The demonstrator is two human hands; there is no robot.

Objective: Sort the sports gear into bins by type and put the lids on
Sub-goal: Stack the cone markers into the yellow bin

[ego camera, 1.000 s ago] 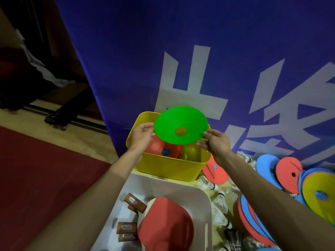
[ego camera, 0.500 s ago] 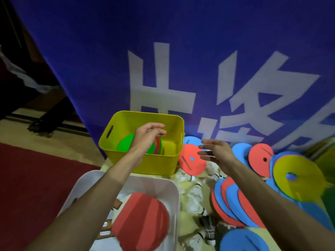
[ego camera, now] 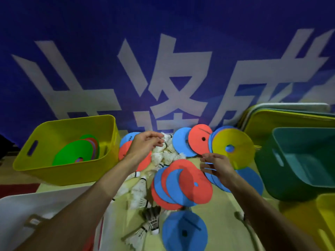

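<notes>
Left hand (ego camera: 145, 145): extended over the heap of white shuttlecocks (ego camera: 164, 156). The fingers are bent, with the tips against the feathers. Whether they pinch a shuttlecock cannot be told because of blur.

Right hand (ego camera: 217, 168): the fingers are spread and relaxed and hold nothing. It is placed above the edge of the overlapping red and blue discs (ego camera: 183, 183), just beside the yellow disc (ego camera: 235, 147).

Yellow bin (ego camera: 63, 172): stands at far left with no lid. It contains a green disc (ego camera: 76, 153) leaning on other coloured discs.

Unsorted gear: lies on the pale surface between the yellow bin and the teal bin (ego camera: 290, 178). Further red and blue discs lean near the blue banner (ego camera: 163, 51). A single blue disc (ego camera: 184, 230) lies nearest the camera, with more shuttlecocks just left of it.

Teal bin: at right, uncovered, interior dim.

Lids (ego camera: 272, 120): stacked behind the teal bin, leaning towards the banner.

White bin (ego camera: 18, 211): at lower left, partly hidden by the left forearm.
</notes>
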